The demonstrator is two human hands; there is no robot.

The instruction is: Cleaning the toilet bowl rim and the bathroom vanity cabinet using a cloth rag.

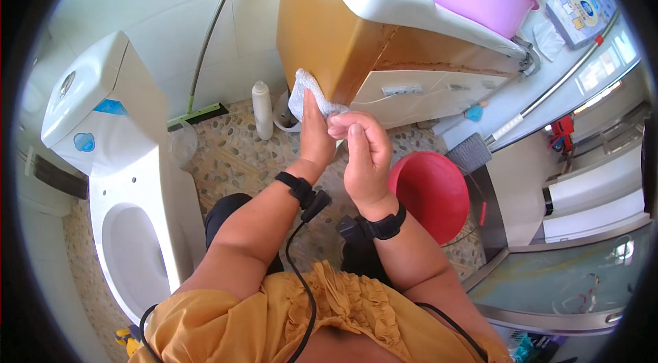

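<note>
Left hand (317,135) half hides grey cloth (302,91); right hand (365,150) pinches it.

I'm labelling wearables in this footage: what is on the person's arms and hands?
Both forearms are bare, with no sleeves or gloves. The left hand and right hand each have a black wrist strap carrying a small black device. Thin black cables run back along the arms toward a ruffled mustard-yellow top.

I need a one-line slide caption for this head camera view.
Left hand and right hand hold a grey cloth beside a wooden vanity cabinet, above a pebble floor.
</note>
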